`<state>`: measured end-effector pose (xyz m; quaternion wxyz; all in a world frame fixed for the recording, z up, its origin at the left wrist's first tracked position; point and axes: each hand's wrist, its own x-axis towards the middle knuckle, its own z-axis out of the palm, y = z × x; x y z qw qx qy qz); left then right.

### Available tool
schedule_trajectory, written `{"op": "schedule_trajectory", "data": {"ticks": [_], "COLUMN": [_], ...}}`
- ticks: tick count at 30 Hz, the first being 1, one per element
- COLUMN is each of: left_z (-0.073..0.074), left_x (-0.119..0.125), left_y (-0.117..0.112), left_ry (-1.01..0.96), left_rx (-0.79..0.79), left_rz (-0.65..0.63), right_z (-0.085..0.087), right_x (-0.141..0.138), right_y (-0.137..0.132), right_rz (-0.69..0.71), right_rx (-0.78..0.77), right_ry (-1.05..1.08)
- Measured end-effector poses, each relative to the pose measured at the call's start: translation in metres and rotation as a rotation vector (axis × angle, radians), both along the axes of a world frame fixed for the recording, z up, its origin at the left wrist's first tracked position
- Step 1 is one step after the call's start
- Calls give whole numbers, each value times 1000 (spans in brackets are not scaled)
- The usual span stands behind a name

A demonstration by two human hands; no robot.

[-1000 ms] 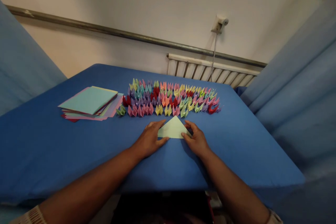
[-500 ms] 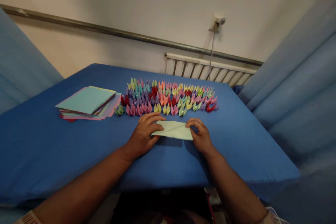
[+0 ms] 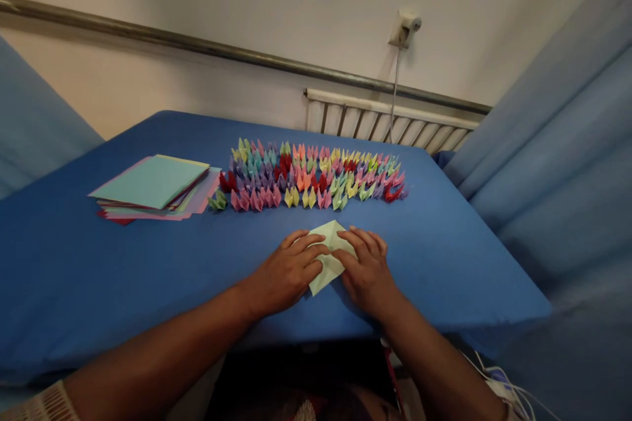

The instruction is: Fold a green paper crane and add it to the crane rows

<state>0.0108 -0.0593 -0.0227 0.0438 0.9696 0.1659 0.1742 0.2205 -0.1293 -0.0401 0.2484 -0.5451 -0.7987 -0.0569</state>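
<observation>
On the blue cloth-covered table (image 3: 172,256), the pale green folded paper (image 3: 330,268) lies near the front edge, between the bare left hand (image 3: 289,271) and bare right hand (image 3: 369,271), both touching it. Behind it stand rows of small multicoloured folded-paper figures (image 3: 303,181); left of them lies the stack of multicoloured flat paper sheets (image 3: 153,181). Behind the table is the white metal radiator (image 3: 375,106), below the long grey metal rail (image 3: 247,56). Light blue fabric curtains (image 3: 557,177) flank both sides.

A beige left sleeve (image 3: 47,404) ends in a ribbed-looking edge; the left hand (image 3: 286,273) and right hand (image 3: 370,273) are bare.
</observation>
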Motion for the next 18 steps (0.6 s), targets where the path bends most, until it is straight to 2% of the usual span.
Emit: {"op": "schedule_trajectory", "data": {"ticks": [2,7,18], "left_z": [-1,-7,-13], "left_x": [0,-3,-5], "left_y": [3,17,26], "left_ry": [15,30,-33], "left_rx": [-54,-126,-285], "left_rz": [13,145,244], "right_z": [-4,-17,-31], "right_x": [3,11,25], "right_y": [0,0,12], "right_rz": [-12,-54,-148], "right_rx": [-61,-204,-259], "right_ry": [23,110,364]}}
